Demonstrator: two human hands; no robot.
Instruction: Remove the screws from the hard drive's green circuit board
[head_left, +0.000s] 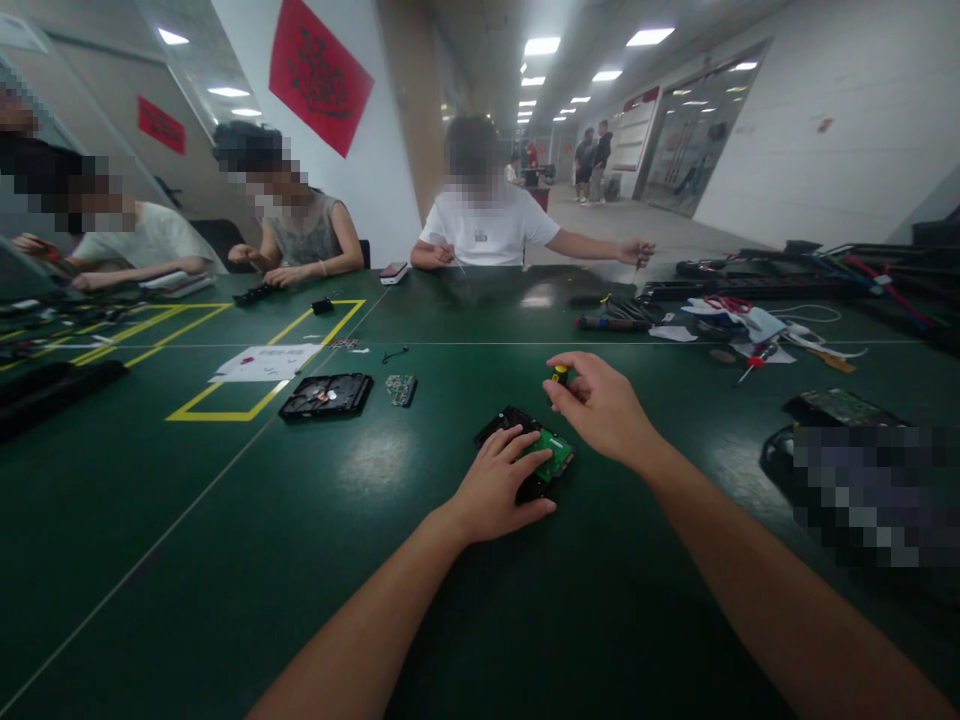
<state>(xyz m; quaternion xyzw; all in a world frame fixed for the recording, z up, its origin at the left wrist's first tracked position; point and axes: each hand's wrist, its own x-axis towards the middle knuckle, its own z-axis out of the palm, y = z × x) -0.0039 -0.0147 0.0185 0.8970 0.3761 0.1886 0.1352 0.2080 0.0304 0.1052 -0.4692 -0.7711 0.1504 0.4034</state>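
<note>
A hard drive (553,455) lies on the green table with its green circuit board facing up. My left hand (499,480) rests over it, fingers spread, covering much of its near left part. Just above and to the right, my right hand (600,405) pinches a small screwdriver (560,374) by its yellow and black handle. No shaft can be made out below the fingers. To the left lies another hard drive (328,396), black and dark grey, with a loose circuit board (401,390) beside it.
A white paper (264,363) lies inside yellow tape (217,416). At the right are a red-handled screwdriver (756,358), cables (626,308), and a black device (780,455), partly blurred out. Across the table a person in a white shirt (484,228) sits, with others at the left.
</note>
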